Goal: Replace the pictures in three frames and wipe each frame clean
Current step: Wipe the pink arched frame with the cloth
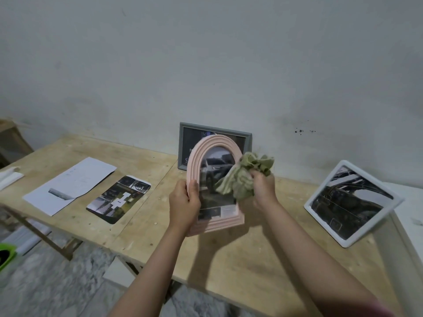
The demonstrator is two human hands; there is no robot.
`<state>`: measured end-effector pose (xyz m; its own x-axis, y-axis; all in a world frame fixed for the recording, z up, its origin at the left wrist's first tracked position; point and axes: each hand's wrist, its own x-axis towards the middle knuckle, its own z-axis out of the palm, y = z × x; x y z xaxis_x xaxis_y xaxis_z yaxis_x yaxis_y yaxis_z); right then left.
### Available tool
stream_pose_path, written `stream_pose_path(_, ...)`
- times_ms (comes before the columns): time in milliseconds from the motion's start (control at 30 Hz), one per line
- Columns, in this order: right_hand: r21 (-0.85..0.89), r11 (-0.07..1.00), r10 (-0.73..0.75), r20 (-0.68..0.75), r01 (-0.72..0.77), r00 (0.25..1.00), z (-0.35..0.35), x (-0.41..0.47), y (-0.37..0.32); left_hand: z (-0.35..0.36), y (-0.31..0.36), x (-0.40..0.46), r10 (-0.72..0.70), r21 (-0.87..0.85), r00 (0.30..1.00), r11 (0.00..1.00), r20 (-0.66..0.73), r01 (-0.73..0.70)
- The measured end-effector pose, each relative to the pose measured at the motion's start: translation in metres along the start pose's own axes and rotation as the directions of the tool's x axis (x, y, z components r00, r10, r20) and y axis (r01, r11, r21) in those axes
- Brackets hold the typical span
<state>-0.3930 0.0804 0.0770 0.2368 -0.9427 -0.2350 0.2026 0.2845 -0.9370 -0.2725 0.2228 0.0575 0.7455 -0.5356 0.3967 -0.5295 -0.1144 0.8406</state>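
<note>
Two hands work on a single frame held upright above the wooden table (146,227). The left hand (184,203) grips the pink arched frame (214,143) by its left edge, thumb over the front, fingers curled behind. The right hand (263,187) clutches a bunched green cloth (240,177), whose loose end lies against the glass at the frame's right side. The frame's long axis runs vertically, arch uppermost, its face turned toward the camera; the cloth therefore sits just right of the glazed centre, and the right hand is the nearer one for any wiping stroke across to the left. A grey frame (248,136) stands behind against the wall, a white frame (320,221) leans well apart at right, and loose prints (119,199) lie at left.
</note>
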Motion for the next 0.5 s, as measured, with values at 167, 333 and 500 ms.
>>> stream_pose_path(167, -0.380, 0.834, -0.398, 0.086, 0.399, 0.913, 0.001, 0.016, -0.024, -0.006, -0.002, 0.000, -0.007, -0.009, 0.978, 1.000, 0.207, 0.009)
stream_pose_path(333, -0.676, 0.504, -0.333, 0.421, 0.537, 0.843, 0.002, 0.023, -0.019, -0.021, 0.011, 0.015, -0.036, 0.055, 0.897, 0.998, 0.440, 0.014)
stream_pose_path(500, -0.637, 0.480, -0.267, 0.549, 0.603, 0.792, -0.005, 0.018, -0.030, -0.038, 0.021, 0.023, -0.166, 0.012, 0.770, 0.979, 0.616, 0.202)
